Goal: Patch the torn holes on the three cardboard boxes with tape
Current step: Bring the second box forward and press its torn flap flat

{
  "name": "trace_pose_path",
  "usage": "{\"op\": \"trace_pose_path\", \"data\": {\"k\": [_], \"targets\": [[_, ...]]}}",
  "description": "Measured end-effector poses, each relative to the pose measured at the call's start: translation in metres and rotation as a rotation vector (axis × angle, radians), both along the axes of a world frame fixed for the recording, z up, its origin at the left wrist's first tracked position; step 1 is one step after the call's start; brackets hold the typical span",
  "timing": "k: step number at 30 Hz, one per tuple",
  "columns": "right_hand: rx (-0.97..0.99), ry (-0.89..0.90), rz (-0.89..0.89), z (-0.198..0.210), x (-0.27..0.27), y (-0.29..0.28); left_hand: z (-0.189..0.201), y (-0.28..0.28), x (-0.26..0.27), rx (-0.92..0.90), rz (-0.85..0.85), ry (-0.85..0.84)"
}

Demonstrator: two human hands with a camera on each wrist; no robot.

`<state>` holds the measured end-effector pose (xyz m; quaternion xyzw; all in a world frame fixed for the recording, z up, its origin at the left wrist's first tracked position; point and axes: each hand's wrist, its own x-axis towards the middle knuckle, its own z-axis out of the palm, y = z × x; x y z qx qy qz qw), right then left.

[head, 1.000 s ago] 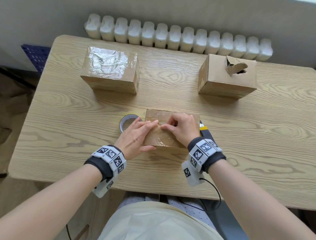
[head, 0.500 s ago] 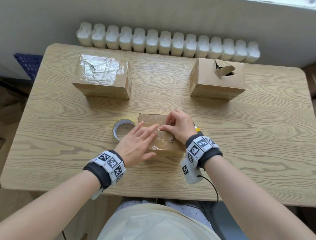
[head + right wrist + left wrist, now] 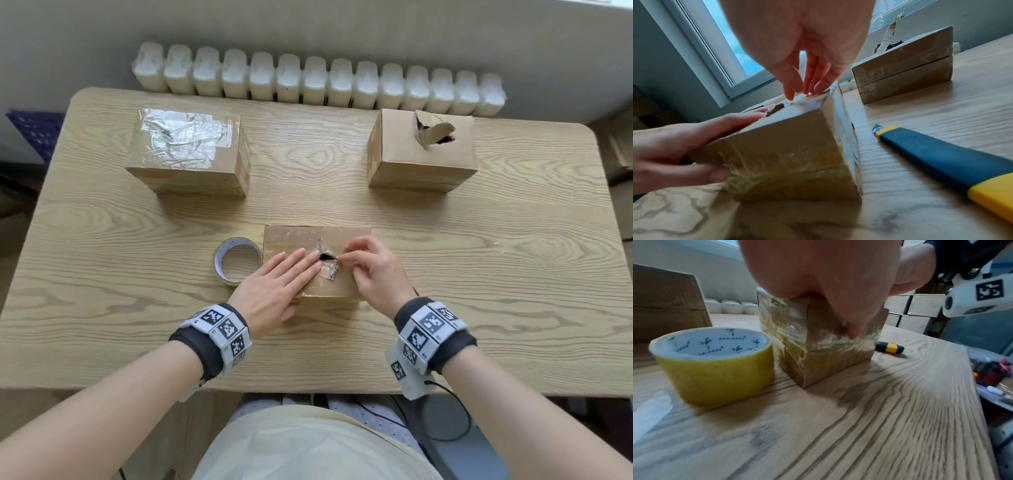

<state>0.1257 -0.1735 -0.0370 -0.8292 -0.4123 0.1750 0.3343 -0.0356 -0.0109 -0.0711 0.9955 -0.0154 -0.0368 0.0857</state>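
Note:
A small cardboard box [image 3: 294,240] stands at the table's near middle, a dark torn hole [image 3: 327,256] in its top. My left hand [image 3: 291,274] lies flat on that top, fingertips at the hole's left rim, thumb [image 3: 715,175] against the front face. My right hand [image 3: 339,257] pinches a pale torn flap [image 3: 800,97] at the hole's right rim. A yellow tape roll [image 3: 236,260] sits just left of the box. At the back left is a box with a shiny tape patch [image 3: 186,150]. The back right box [image 3: 423,161] has an open tear [image 3: 435,132].
A blue and yellow utility knife [image 3: 941,155] lies on the wooden table [image 3: 479,274] just right of the small box, hidden under my right hand in the head view. A white radiator [image 3: 318,82] runs behind the table's far edge.
My hands have drawn apart over the small box and the hole now shows between them. The left hand flattened and slid left; the right fingers moved to the hole's right rim.

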Motion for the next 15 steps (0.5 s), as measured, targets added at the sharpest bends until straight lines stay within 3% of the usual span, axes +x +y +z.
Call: {"op": "trace_pose_path", "data": {"k": [5,9,15], "targets": [[-0.063,0.013,-0.101,0.003,0.005,0.019,0.007,-0.002,0.005,-0.201,0.093,-0.031],[-0.302,-0.045,-0.105,0.01,0.006,0.036,0.003,-0.005,0.005,-0.126,0.096,-0.017],[-0.564,-0.273,0.01,0.019,0.005,0.06,-0.003,-0.004,0.004,-0.059,0.074,-0.012]]}}
